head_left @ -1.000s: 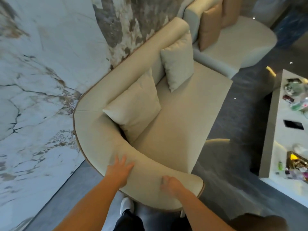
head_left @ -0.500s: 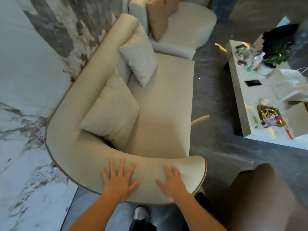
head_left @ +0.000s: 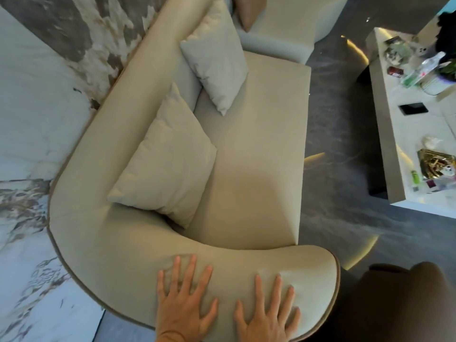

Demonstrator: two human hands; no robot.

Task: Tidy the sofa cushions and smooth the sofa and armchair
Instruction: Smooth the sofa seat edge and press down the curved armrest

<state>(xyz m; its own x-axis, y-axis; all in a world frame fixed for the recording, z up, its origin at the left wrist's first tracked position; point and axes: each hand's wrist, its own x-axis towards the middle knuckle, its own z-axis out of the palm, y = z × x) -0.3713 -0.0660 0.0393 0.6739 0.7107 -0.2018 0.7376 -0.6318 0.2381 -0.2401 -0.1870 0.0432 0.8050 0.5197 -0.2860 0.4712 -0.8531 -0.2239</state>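
Pressing flat, both hands, left (head_left: pixel 183 307) and right (head_left: pixel 267 314), spread open-fingered to smooth the curved beige upholstered sofa arm (head_left: pixel 138 262).

Sofa (head_left: pixel 254 154) matt beige cloth; wall (head_left: pixel 32 99) glossy marble; floor (head_left: pixel 338 134) glossy.

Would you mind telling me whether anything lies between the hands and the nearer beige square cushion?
Nothing visible does. The left hand and right hand lie flat on the curved cream sofa armrest; beyond its inner edge, the nearer beige square cushion leans unobstructed.
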